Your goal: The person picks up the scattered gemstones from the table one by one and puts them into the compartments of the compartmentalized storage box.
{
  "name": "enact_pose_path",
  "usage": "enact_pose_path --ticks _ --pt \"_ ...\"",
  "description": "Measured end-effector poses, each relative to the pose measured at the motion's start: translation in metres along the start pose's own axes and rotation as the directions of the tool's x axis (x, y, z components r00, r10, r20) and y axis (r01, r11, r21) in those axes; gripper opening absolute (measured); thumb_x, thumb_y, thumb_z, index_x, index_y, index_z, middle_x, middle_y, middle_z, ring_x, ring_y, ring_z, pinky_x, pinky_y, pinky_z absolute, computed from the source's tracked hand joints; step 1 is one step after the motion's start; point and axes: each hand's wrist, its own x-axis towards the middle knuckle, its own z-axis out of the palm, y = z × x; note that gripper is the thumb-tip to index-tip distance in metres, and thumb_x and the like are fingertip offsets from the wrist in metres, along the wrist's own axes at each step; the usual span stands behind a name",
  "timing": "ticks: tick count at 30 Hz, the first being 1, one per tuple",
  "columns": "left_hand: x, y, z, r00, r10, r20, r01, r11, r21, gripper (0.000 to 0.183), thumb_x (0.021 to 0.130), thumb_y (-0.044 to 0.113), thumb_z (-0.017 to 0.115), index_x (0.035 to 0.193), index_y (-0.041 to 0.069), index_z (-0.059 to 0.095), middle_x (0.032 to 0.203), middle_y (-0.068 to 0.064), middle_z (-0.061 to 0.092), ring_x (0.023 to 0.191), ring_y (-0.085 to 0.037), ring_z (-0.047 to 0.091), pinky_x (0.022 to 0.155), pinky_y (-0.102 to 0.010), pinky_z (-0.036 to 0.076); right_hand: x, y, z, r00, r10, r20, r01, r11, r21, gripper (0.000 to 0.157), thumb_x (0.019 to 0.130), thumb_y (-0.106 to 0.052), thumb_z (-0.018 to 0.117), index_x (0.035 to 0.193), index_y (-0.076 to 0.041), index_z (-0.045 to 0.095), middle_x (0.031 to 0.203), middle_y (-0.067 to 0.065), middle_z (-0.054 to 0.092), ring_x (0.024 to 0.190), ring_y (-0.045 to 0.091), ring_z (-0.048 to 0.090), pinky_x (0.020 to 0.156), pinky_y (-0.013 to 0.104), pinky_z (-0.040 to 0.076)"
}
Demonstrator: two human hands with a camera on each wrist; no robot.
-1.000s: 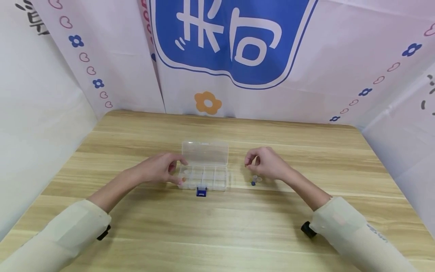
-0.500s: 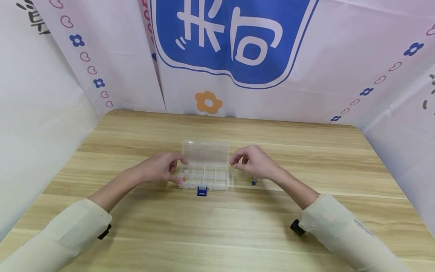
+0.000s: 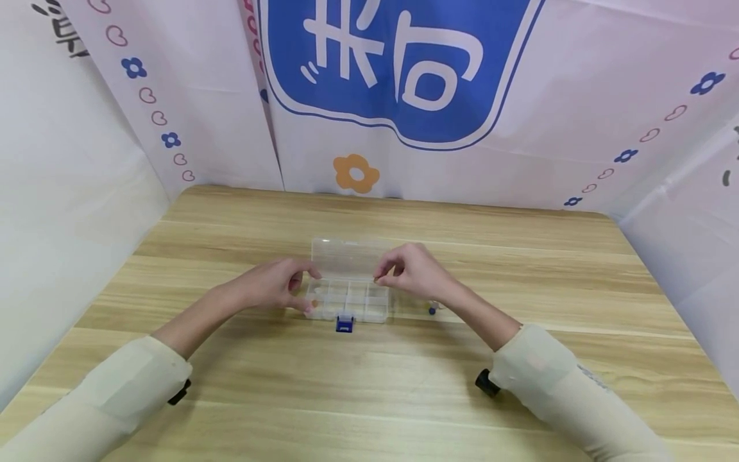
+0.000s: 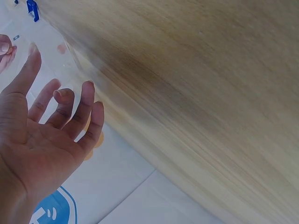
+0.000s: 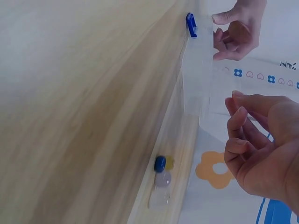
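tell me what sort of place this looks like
Probably a makeshift booth for tabletop work: printed white sheets hang behind and beside a wood-grain table, with an open clear compartment box on it.

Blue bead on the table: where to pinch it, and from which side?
Probably pinch the blue bead by its rounded left and right sides, coming from above on the near side: it sits at the pile's near edge, yellow bead and clear pieces behind.
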Motion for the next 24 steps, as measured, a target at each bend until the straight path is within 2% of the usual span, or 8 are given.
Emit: enact_pose_path --ticks 7,16,24 --pt "0.001 0.001 0.0 1.0 -0.003 -0.002 0.003 1.0 0.011 0.056 0.082 0.025 0.09 0.125 -0.003 0.066 0.071 0.0 0.053 0.063 -0.011 0.045 0.059 -0.028 0.039 0.007 -0.002 0.005 1.0 -0.002 -0.004 0.002 1.0 0.014 0.004 0.093 -0.005 0.077 0.092 -0.003 0.08 0.085 0.006 0.078 0.058 0.008 0.056 0.056 0.022 0.044" --pt "0.003 0.0 0.0 1.0 -0.001 -0.011 0.001 1.0 0.014 0.056 0.081 0.026 0.091 0.123 -0.002 0.067 0.071 -0.001 0.055 0.062 -0.011 0.046 0.059 -0.029 0.039 0.017 -0.007 0.017 1.0 0.003 0.02 -0.004 0.999 0.048 0.004 0.092 -0.005 0.077 0.094 -0.003 0.08 0.087 0.004 0.078 0.07 0.029 0.07 0.06 0.023 0.05" --pt "0.002 0.0 0.001 1.0 0.008 -0.021 -0.008 1.0 0.008 0.056 0.08 0.025 0.091 0.122 -0.003 0.067 0.07 -0.001 0.054 0.061 -0.011 0.045 0.058 -0.028 0.04 0.03 -0.014 0.03 0.999 -0.02 0.047 0.017 0.999 0.049 0.003 0.092 -0.005 0.078 0.092 -0.002 0.08 0.089 0.005 0.078 0.073 0.022 0.072 0.063 0.021 0.053"
